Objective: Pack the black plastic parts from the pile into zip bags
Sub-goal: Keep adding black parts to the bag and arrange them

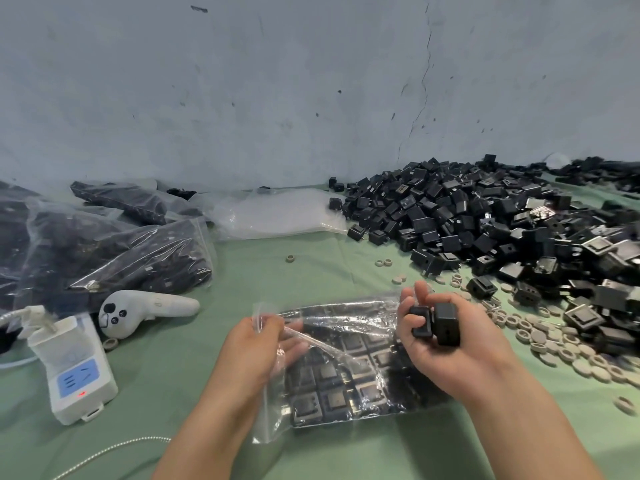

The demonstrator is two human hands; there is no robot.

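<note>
Across the green worktop (242, 271), the pile (485, 220) of black parts rises at right, just beyond the right grip (446, 351); the part-filled zip bag (346, 362) lies flat between both grips, long axis left to right; the left grip (263, 344) pinches its film at the left end, seemingly the mouth, though glare blurs the zip line; the right grip, curled round two black parts (445, 323), hovers over the opposite end, so they would likely need to travel leftward.

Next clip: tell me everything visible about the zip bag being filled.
The zip bag is clear, glossy, crinkled plastic lying flat on the green cloth. Rows of black square parts partly fill it. The left hand pinches its raised, open left edge; the right hand, gripping two black parts, is over its right edge, contact unclear.
</note>
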